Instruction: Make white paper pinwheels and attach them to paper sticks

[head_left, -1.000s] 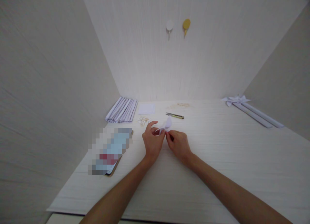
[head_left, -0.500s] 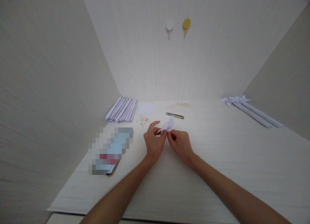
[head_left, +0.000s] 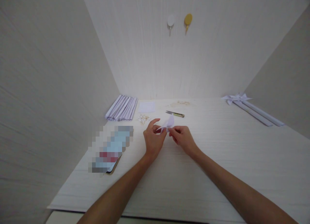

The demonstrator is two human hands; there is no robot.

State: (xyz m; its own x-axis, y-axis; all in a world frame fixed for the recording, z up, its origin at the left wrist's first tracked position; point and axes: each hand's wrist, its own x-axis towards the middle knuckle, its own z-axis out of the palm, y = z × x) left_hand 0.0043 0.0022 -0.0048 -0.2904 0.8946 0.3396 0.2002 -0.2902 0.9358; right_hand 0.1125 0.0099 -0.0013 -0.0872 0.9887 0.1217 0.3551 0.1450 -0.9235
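Observation:
Between my hands, over the middle of the table, is a piece of white paper [head_left: 170,121] with curled, pointed flaps. My left hand [head_left: 154,137] pinches it from the left, thumb against the paper and index finger raised and bent. From the right, my right hand [head_left: 183,138] pinches its lower right part between thumb and fingertips. Just beyond the paper lie thread snips [head_left: 175,114], blades pointing left. A small heap of pale little bits [head_left: 143,119] sits beyond my left hand.
Rolled white paper sticks [head_left: 121,107] are stacked at the back left, beside flat white paper squares [head_left: 146,106]. A phone with a blurred screen [head_left: 112,149] lies at left. Folded paper pinwheel shapes [head_left: 236,98] and two long paper strips [head_left: 263,113] rest at right. Walls enclose the table.
My right hand has shifted slightly, its fingers now less curled and gripping the paper a little farther right. My left hand keeps its pinch. The view has tilted slightly.

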